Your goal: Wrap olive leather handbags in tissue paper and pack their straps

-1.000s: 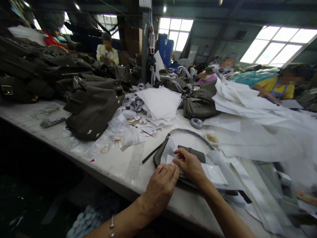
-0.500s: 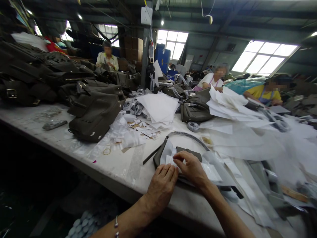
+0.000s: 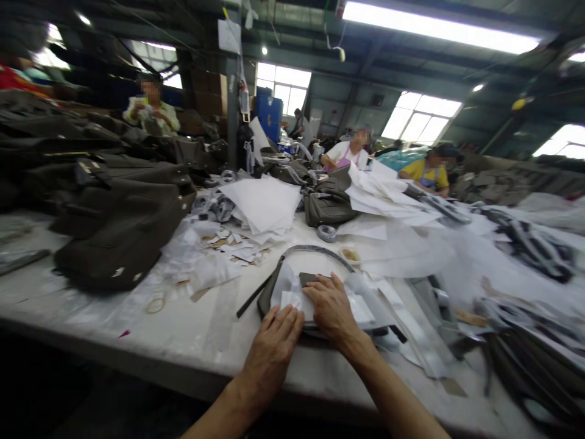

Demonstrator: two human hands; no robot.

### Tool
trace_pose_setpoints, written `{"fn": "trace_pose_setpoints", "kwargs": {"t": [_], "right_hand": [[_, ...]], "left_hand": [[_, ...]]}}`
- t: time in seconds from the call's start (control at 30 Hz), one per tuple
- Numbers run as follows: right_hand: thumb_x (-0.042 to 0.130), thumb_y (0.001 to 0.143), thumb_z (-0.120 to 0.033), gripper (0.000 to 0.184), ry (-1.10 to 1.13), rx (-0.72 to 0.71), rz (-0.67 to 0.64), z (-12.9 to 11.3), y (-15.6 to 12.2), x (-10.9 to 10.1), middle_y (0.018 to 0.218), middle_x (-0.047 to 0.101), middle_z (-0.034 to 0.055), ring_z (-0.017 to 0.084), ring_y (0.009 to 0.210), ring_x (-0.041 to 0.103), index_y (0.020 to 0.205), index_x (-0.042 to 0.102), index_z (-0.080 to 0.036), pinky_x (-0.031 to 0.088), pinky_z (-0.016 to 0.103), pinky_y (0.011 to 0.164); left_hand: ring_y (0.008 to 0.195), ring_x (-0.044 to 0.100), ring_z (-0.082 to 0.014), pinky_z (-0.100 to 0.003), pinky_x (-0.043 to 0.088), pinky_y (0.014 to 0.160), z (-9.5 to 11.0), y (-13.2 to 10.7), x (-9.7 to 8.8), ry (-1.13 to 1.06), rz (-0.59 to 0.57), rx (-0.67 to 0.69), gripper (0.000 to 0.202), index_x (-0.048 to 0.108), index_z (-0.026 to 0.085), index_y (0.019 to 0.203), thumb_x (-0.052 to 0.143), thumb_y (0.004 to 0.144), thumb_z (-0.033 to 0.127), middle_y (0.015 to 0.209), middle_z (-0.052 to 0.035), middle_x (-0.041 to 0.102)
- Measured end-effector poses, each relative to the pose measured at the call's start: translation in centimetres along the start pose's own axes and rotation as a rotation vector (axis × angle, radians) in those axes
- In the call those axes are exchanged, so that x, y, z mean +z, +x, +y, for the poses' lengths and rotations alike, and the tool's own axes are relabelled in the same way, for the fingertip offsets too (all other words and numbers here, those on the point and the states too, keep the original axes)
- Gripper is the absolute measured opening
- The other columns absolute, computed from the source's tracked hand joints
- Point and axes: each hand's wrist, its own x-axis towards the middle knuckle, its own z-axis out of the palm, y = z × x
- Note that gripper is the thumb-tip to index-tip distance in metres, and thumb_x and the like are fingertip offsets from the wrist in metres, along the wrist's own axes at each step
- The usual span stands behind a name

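Note:
A flat olive-grey leather bag part (image 3: 267,292) with a curved handle (image 3: 315,251) lies on the white table (image 3: 192,329) in front of me. White paper and clear plastic wrap (image 3: 292,291) cover it. My left hand (image 3: 273,344) lies flat on the near edge of the wrap, fingers stretched out. My right hand (image 3: 331,308) presses down on the paper just beyond it, fingers spread and slightly curled. Neither hand grips anything.
Dark olive handbags (image 3: 119,231) pile up at the left. A stack of white paper sheets (image 3: 262,204) and paper scraps (image 3: 233,244) lie in the middle, another handbag (image 3: 329,207) behind. Loose tissue (image 3: 411,244) spreads right. Several people work at the far side.
The view has lifted and swung right, so the table scene sits lower and further left. Both hands stay pressed on the wrapped bag part, almost unmoved.

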Motion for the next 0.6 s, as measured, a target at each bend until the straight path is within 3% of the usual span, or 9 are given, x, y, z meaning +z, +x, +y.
{"fn": "trace_pose_setpoints", "kwargs": {"t": [0.07,0.17,0.3,0.37,0.47,0.6], "right_hand": [[0.048,0.085,-0.005,0.039,0.045,0.049,0.117,1.0,-0.8,-1.1,0.12,0.07,0.0049,0.025,0.124,0.055,0.108,0.073,-0.025,0.023,0.051,0.115],[0.051,0.09,-0.019,0.029,0.204,0.181,0.302,4.2,-3.5,-4.1,0.116,0.072,0.0062,0.022,0.114,0.062,0.11,0.071,-0.024,0.038,0.043,0.107],[0.06,0.083,-0.046,0.034,0.347,0.635,0.484,11.9,-10.7,-9.6,0.106,0.075,0.0077,0.027,0.104,0.066,0.101,0.074,-0.021,0.047,0.04,0.096],[0.061,0.077,-0.05,0.04,0.328,0.859,0.539,16.2,-14.6,-11.8,0.098,0.075,0.0074,0.028,0.098,0.067,0.1,0.074,-0.02,0.047,0.04,0.093],[0.066,0.068,-0.047,0.035,0.292,1.09,0.513,21.3,-18.4,-13.2,0.088,0.075,0.0073,0.031,0.096,0.066,0.088,0.074,-0.02,0.047,0.04,0.089],[0.064,0.066,-0.051,0.035,0.473,1.108,0.397,23.8,-18.7,-12.0,0.076,0.074,0.0075,0.026,0.08,0.068,0.072,0.073,-0.018,0.052,0.035,0.072]], "left_hand": [[0.122,0.055,-0.0193,-0.038,0.034,0.112,-0.4,0.2,-0.1,-0.019,0.02,0.014,0.047,0.057,0.012,0.129,0.027,0.093,0.003,0.123,-0.009,0.066],[0.123,0.056,-0.0184,-0.037,0.033,0.112,-1.1,0.4,-0.1,-0.062,0.022,0.048,0.05,0.056,0.013,0.13,0.027,0.091,0.001,0.127,-0.0087,0.064],[0.12,0.059,-0.0187,-0.035,0.037,0.11,-1.9,0.6,0.1,-0.064,0.036,0.109,0.05,0.058,0.015,0.129,0.032,0.088,0.001,0.128,-0.0082,0.064],[0.117,0.06,-0.0192,-0.035,0.039,0.109,-2.1,0.7,0.1,-0.057,0.041,0.108,0.049,0.059,0.016,0.127,0.035,0.086,0.002,0.128,-0.0077,0.064],[0.113,0.062,-0.02,-0.035,0.043,0.106,-2.2,0.8,0.1,-0.056,0.053,0.096,0.044,0.061,0.017,0.124,0.039,0.087,0.005,0.124,-0.0071,0.065],[0.108,0.064,-0.0211,-0.033,0.05,0.096,-2.4,0.8,-0.1,-0.076,0.06,0.065,0.04,0.062,0.02,0.122,0.043,0.088,0.011,0.122,-0.0073,0.065]]}}
